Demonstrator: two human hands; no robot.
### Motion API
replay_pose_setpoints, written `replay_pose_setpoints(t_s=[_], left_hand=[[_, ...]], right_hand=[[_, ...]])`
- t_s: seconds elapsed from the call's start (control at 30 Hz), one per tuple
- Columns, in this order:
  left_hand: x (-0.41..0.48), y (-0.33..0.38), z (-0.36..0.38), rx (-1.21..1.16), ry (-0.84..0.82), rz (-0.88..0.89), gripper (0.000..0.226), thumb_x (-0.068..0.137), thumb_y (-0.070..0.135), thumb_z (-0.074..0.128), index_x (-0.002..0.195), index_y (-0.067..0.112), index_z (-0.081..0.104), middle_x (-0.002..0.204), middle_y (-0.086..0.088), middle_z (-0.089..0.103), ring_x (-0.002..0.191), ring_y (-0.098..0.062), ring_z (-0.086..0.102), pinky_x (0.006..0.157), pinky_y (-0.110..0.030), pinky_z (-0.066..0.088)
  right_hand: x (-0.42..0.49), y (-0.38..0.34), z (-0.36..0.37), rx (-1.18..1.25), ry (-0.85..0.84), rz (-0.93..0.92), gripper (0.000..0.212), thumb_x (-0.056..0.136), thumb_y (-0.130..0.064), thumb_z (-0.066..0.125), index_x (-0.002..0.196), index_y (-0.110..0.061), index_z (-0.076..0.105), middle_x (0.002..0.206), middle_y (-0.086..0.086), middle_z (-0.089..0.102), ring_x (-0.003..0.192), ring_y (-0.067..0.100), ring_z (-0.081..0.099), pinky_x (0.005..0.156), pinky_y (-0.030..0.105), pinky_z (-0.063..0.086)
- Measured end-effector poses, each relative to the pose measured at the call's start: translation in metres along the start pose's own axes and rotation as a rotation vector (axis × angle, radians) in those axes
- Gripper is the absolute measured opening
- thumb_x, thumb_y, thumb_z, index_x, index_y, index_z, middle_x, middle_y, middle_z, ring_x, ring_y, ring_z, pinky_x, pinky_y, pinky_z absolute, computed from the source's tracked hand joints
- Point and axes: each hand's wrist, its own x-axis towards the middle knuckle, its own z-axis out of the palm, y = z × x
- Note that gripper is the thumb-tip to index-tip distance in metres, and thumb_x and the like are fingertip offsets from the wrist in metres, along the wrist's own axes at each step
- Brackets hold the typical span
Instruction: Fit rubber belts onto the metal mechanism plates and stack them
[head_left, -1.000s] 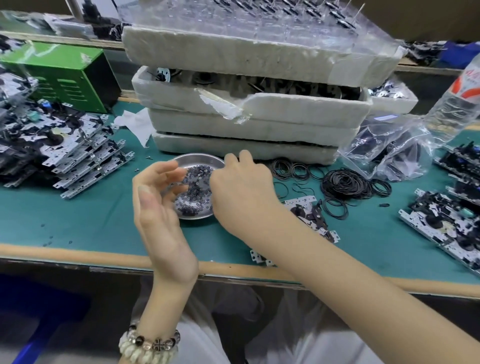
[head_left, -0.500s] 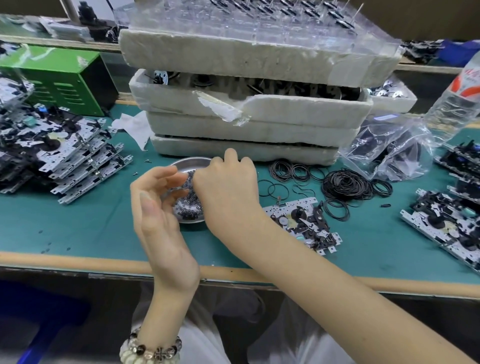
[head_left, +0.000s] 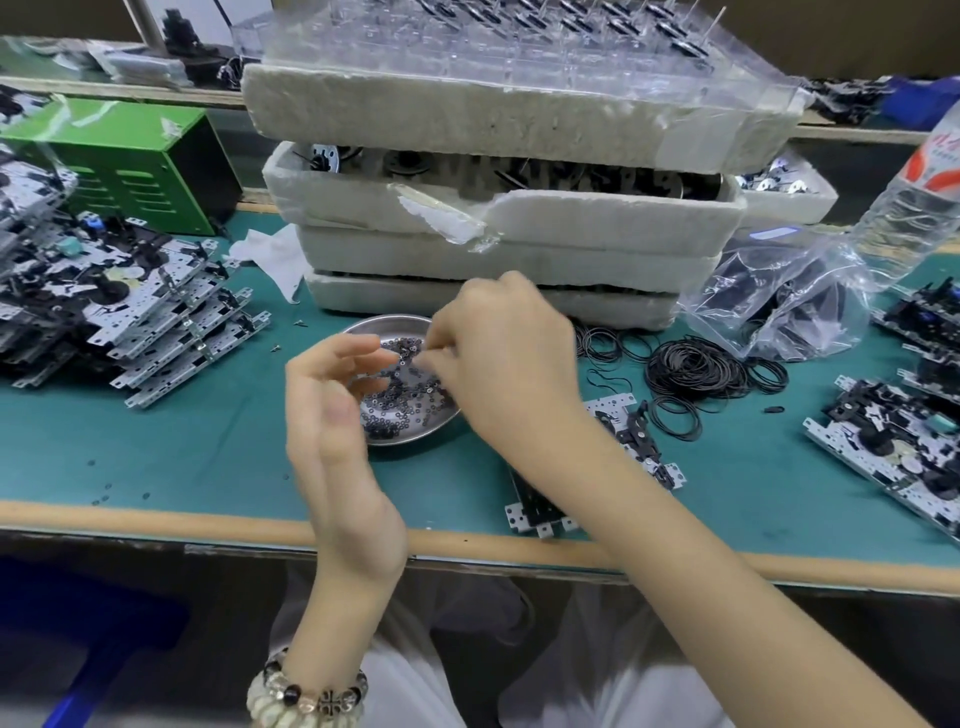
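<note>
Right hand's (head_left: 501, 358) pinch over the dish (head_left: 410, 440) is too blurry to call; left hand (head_left: 332, 415) loosely curled; forearm (head_left: 649, 519) now hides more plate (head_left: 621, 410).

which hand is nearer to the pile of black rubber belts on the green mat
Right. The right hand hovers over the round metal dish, just left of the pile of black rubber belts. The left hand is farther left, at the dish's near-left edge.

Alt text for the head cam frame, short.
The right hand pinches at a metal dish of tiny ring parts on a green bench, left hand relaxed beside it. A mechanism plate lies under the right forearm; loose rubber belts beyond.
</note>
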Motion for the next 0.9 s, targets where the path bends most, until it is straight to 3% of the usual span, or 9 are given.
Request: replay_pose_setpoints(t_s=[0.13, 0.23, 0.3, 0.4, 0.43, 0.5, 0.6, 0.77, 0.9], left_hand=[[-0.005, 0.003, 0.000, 0.228, -0.276, 0.076, 0.023, 0.094, 0.030, 0.051, 0.116, 0.030, 0.055, 0.111, 0.013, 0.061, 0.107, -0.017, 0.061, 0.094, -0.026, 0.044], [-0.009, 0.005, 0.001, 0.430, -0.576, 0.137, 0.042, 0.089, 0.037, 0.065, 0.126, 0.023, 0.052, 0.117, 0.005, 0.059, 0.115, -0.021, 0.058, 0.100, -0.026, 0.043], [-0.011, 0.004, 0.004, 0.537, -0.740, 0.178, 0.059, 0.084, 0.042, 0.071, 0.133, 0.017, 0.049, 0.122, 0.006, 0.055, 0.121, -0.016, 0.053, 0.105, -0.022, 0.037], [-0.014, 0.003, 0.008, 0.639, -0.885, 0.208, 0.078, 0.078, 0.048, 0.076, 0.142, 0.015, 0.044, 0.132, 0.006, 0.050, 0.129, -0.013, 0.045, 0.111, -0.021, 0.032], [-0.014, 0.002, 0.009, 0.660, -0.910, 0.203, 0.083, 0.077, 0.050, 0.077, 0.143, 0.015, 0.042, 0.135, 0.006, 0.048, 0.131, -0.013, 0.043, 0.112, -0.020, 0.031], [-0.014, 0.002, 0.010, 0.694, -0.943, 0.187, 0.088, 0.075, 0.054, 0.076, 0.146, 0.017, 0.039, 0.139, 0.006, 0.045, 0.134, -0.012, 0.040, 0.113, -0.018, 0.029], [-0.014, 0.000, 0.010, 0.724, -0.960, 0.166, 0.090, 0.074, 0.053, 0.077, 0.148, 0.020, 0.037, 0.141, 0.008, 0.042, 0.135, -0.011, 0.040, 0.114, -0.018, 0.028], [-0.014, -0.001, 0.009, 0.737, -0.961, 0.134, 0.090, 0.074, 0.056, 0.076, 0.148, 0.026, 0.035, 0.141, 0.012, 0.039, 0.134, -0.008, 0.041, 0.112, -0.018, 0.030], [-0.013, -0.001, 0.009, 0.745, -0.961, 0.130, 0.089, 0.074, 0.056, 0.076, 0.148, 0.026, 0.036, 0.139, 0.013, 0.040, 0.134, -0.006, 0.041, 0.111, -0.017, 0.031]], right_hand=[[-0.014, 0.037, -0.032, 0.457, 0.056, 0.167, 0.009, 0.084, -0.034, 0.073, 0.082, -0.028, 0.079, 0.082, -0.015, 0.067, 0.091, 0.013, 0.062, 0.084, 0.037, 0.049], [-0.042, 0.060, -0.044, 0.484, 0.146, 0.260, 0.007, 0.083, -0.030, 0.074, 0.077, -0.028, 0.077, 0.087, -0.013, 0.069, 0.093, 0.008, 0.062, 0.089, 0.038, 0.047], [-0.064, 0.066, -0.042, 0.438, 0.200, 0.327, 0.009, 0.083, -0.031, 0.074, 0.075, -0.032, 0.074, 0.090, -0.011, 0.068, 0.099, 0.016, 0.060, 0.091, 0.040, 0.045], [-0.092, 0.063, -0.029, 0.348, 0.285, 0.388, 0.008, 0.080, -0.028, 0.078, 0.073, -0.030, 0.075, 0.090, -0.009, 0.066, 0.098, 0.019, 0.052, 0.092, 0.015, 0.035], [-0.099, 0.060, -0.025, 0.314, 0.304, 0.390, 0.008, 0.079, -0.026, 0.079, 0.072, -0.028, 0.075, 0.089, -0.008, 0.065, 0.096, 0.017, 0.048, 0.087, 0.009, 0.030], [-0.108, 0.058, -0.019, 0.267, 0.336, 0.390, 0.008, 0.077, -0.022, 0.082, 0.071, -0.025, 0.076, 0.088, -0.007, 0.064, 0.094, 0.018, 0.044, 0.080, 0.014, 0.028], [-0.116, 0.068, -0.022, 0.251, 0.374, 0.426, 0.009, 0.077, -0.021, 0.082, 0.072, -0.025, 0.075, 0.087, -0.007, 0.063, 0.094, 0.019, 0.043, 0.081, 0.017, 0.027], [-0.120, 0.078, -0.032, 0.285, 0.294, 0.443, 0.011, 0.077, -0.025, 0.080, 0.070, -0.031, 0.073, 0.088, -0.009, 0.062, 0.096, 0.019, 0.043, 0.080, 0.015, 0.026], [-0.120, 0.078, -0.033, 0.317, 0.229, 0.448, 0.015, 0.077, -0.027, 0.080, 0.068, -0.036, 0.071, 0.089, -0.012, 0.061, 0.098, 0.016, 0.042, 0.085, 0.000, 0.021]])
